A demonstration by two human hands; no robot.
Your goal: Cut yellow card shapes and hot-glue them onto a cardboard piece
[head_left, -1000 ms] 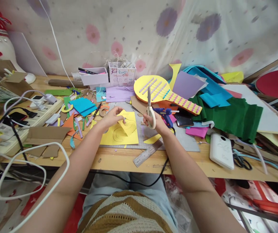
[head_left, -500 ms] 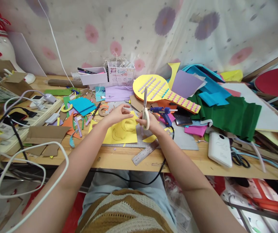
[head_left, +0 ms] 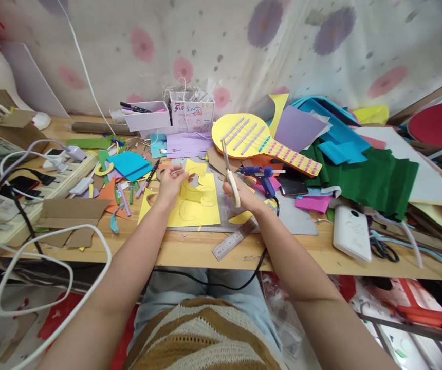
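Observation:
My left hand (head_left: 173,184) pinches the edge of a yellow paper sheet (head_left: 200,215), beside a round cut-out near its top. Curved pencil lines are drawn on the sheet, which lies over a grey cutting mat (head_left: 296,218). To its right, my right hand (head_left: 243,197) is closed round the pale handles of a pair of scissors (head_left: 233,186). The scissor blades point up and away, apart from the sheet. A yellow paper guitar (head_left: 240,134) with purple strips lies behind the scissors. Close by my right wrist sits a blue glue gun (head_left: 261,177).
A steel ruler (head_left: 234,239) lies near the table's front edge. Left are paper scraps, a power strip (head_left: 65,187) and looping white cable (head_left: 107,246). Right are green crepe paper (head_left: 375,177), a white power bank (head_left: 352,233) and black scissors (head_left: 385,250). White boxes (head_left: 147,121) stand behind.
My left hand has moved left and closed on the yellow sheet, and the round cut-out now shows. The scissors stay in my right hand, their blades tilted more to the left.

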